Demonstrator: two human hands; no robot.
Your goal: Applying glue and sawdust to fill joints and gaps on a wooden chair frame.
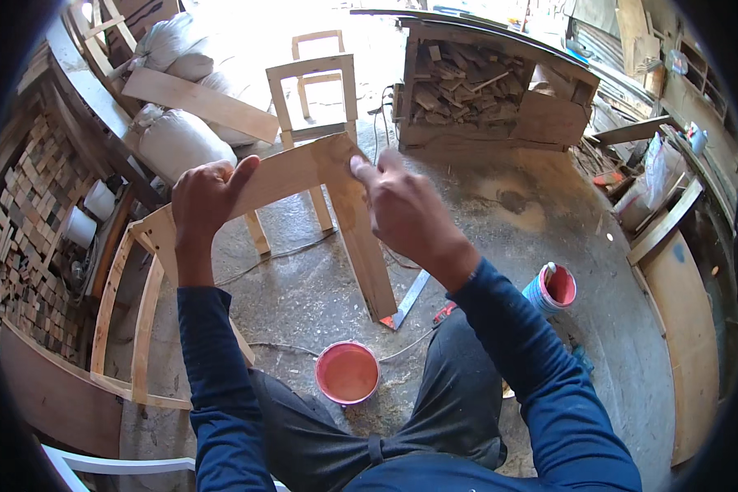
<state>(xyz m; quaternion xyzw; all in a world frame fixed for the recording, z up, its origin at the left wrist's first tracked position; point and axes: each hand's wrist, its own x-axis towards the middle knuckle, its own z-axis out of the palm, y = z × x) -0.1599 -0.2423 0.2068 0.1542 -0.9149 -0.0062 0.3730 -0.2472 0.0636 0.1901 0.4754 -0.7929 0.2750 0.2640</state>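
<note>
My left hand (206, 194) is wrapped around the upper board of an unpainted wooden chair or furniture frame (283, 172), thumb along its top edge. My right hand (403, 206), slightly blurred, is at the corner where that board meets a leg (369, 264) slanting down toward me. Its fingers are curled and a fingertip touches the wood near a brownish patch at the joint. Whether it pinches something small is hidden. On the floor between my knees stands a pink-rimmed bucket (348, 372) with reddish-brown contents. A metal square (411, 298) lies beyond the leg's lower end.
A blue-and-pink bucket (553, 289) holding a handled tool stands to the right. Wooden chair frames (310, 64) stand ahead, with white sacks (184, 144) to their left. Cables (270, 258) cross the floor. Scrap wood fills a large box (467, 86); cut blocks (31, 184) are stacked left.
</note>
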